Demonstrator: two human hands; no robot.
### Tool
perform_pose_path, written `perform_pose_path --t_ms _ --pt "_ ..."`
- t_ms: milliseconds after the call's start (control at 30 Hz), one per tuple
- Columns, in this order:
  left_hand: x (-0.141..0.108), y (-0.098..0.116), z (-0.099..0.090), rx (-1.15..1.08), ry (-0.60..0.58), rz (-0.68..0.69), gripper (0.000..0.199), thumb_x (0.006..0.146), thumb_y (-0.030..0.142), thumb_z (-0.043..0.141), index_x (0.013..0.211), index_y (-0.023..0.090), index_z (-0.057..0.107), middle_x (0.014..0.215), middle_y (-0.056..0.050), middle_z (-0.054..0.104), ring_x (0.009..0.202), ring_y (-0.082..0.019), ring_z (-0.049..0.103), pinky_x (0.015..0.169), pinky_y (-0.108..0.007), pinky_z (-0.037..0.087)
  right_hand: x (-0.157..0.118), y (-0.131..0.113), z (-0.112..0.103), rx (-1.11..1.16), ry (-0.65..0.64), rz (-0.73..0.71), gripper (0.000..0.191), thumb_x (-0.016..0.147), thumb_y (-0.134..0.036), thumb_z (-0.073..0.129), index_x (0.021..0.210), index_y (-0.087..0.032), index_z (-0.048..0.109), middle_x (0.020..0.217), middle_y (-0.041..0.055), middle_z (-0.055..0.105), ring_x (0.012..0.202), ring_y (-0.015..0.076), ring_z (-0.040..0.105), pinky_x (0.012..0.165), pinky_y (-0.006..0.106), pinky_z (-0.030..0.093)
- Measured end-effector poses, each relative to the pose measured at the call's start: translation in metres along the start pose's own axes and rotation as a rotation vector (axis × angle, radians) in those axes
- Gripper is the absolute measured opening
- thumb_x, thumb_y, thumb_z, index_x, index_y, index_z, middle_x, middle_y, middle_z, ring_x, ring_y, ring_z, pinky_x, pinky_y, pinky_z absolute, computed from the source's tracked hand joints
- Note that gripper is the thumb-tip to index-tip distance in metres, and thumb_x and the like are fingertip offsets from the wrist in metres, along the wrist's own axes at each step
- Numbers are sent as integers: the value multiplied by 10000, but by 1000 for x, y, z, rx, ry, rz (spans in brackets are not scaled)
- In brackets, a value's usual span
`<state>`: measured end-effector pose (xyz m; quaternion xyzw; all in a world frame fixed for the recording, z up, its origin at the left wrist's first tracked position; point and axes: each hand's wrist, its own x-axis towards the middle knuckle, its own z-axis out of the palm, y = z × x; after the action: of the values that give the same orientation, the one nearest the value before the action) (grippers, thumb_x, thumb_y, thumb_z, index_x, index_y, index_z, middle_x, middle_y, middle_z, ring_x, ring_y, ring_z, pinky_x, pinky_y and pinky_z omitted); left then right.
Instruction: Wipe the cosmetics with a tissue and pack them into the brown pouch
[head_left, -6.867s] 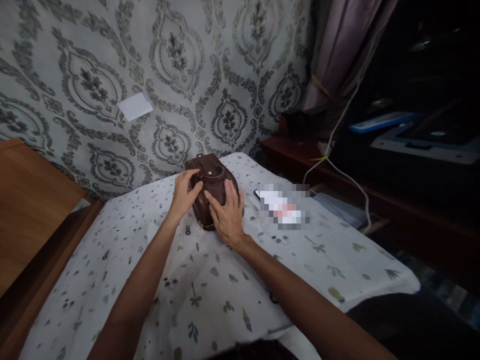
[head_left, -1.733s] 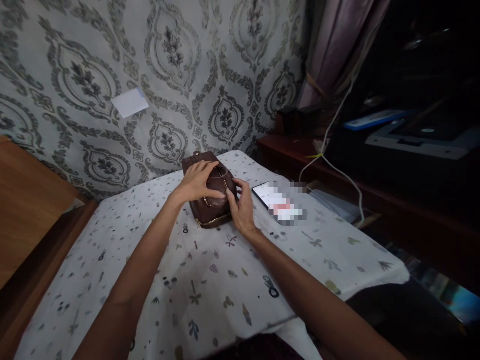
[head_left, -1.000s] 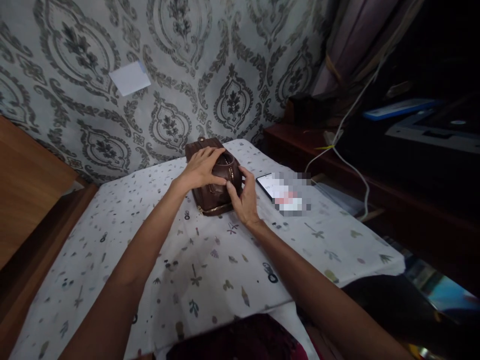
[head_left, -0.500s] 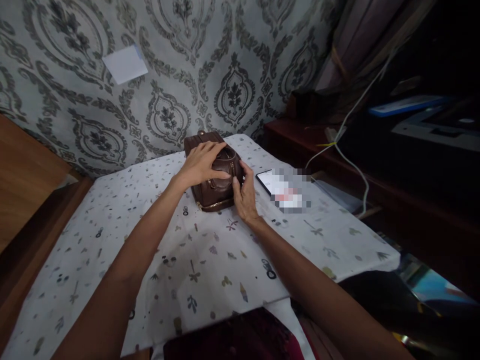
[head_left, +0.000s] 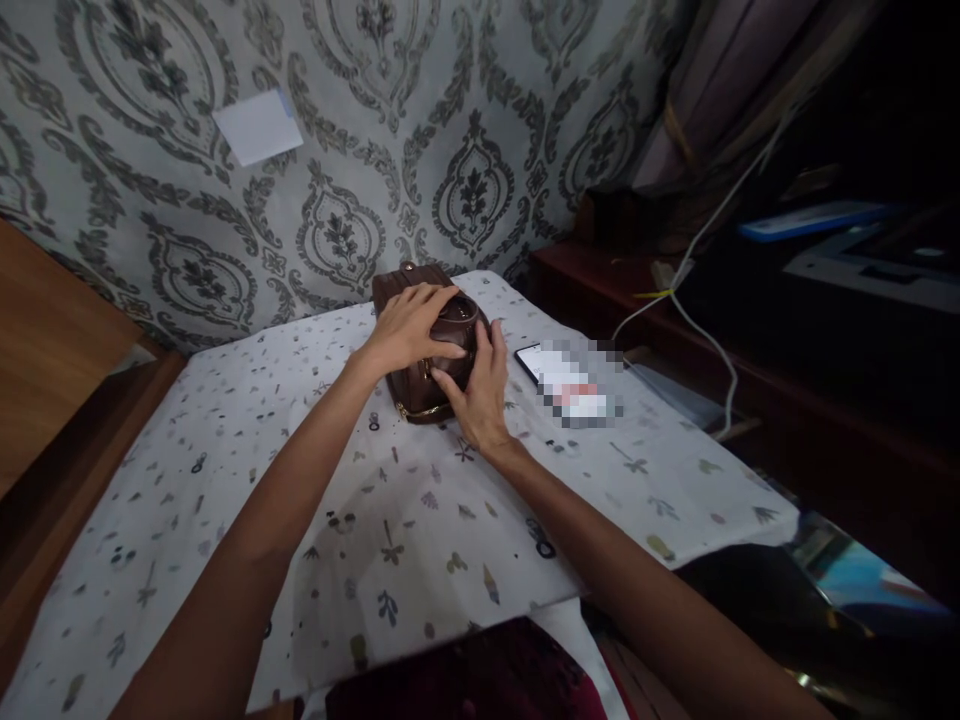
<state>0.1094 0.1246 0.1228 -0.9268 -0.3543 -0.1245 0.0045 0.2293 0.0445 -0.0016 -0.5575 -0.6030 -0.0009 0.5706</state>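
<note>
A small brown leather-like bag (head_left: 411, 392) with gold-coloured zips lies on the cloth-covered table, close to the wall. My left hand (head_left: 409, 325) clasps it from above, its thumb and fingers curved over the top and a round pocket there. Around the near right end, my right hand (head_left: 484, 395) grips the bag, with the thumb by a zip on the front face and the fingers on the right side. Part of the front and the right side is hidden behind my hands. Whether a zip pull is pinched, I cannot tell.
A phone (head_left: 536, 365) with a partly blurred screen lies right of the bag. The patterned white tablecloth (head_left: 375, 540) reaches the near edge. White cables (head_left: 701, 325) hang over a dark red cabinet (head_left: 570, 265) at the right. A wooden panel (head_left: 52, 340) stands at the left.
My right hand has shifted left across the bag's front, its thumb now nearer the middle. My left hand keeps its place on top of the bag.
</note>
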Motion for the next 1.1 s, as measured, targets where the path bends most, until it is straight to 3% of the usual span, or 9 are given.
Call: perform_pose_path --t_ms 333,467,633,767,933,1100 --pt "1 0 -1 1 0 -14 905 775 586 726 1524 231 361 1555 -130 427 1434 -378 344 1161 -513 297 -6 -5 11 -28 26 55 817 981 -575 428 1611 -255 18 1686 159 30 1562 356 84 1190 642 264" --pt "0 2 -1 11 7 -17 922 772 618 717 1525 222 361 1575 -133 408 1458 -375 324 1180 -508 278 -9 -6 14 -43 58 56 791 986 -566 434 1614 -260 63 1686 166 58 1555 361 122 1184 642 273" --pt "1 4 -6 -26 51 -14 715 871 612 602 1459 230 460 1454 -108 543 1343 -345 462 1111 -483 368 -8 -3 13 -104 65 20 760 991 -551 439 1613 -276 100 1677 176 117 1533 366 202 1166 640 304" --pt "13 11 -15 -27 114 -101 468 928 496 559 1310 229 603 1262 -84 671 1166 -307 586 1010 -429 441 -7 -3 14 -149 72 15 765 992 -542 438 1614 -267 88 1670 189 136 1519 372 237 1154 641 321" --pt "29 24 -16 40 209 -268 319 915 424 568 1118 220 706 1094 -100 740 1038 -304 652 893 -402 483 -7 -3 17 -166 81 20 783 990 -531 442 1616 -246 65 1669 203 137 1513 371 253 1158 654 309" --pt "34 19 -6 -112 337 -380 291 903 403 567 1064 224 730 971 -77 759 954 -273 674 838 -369 486 -8 -1 18 -147 89 -6 629 984 -452 504 1561 -322 289 1691 130 87 1518 365 248 1146 637 345"
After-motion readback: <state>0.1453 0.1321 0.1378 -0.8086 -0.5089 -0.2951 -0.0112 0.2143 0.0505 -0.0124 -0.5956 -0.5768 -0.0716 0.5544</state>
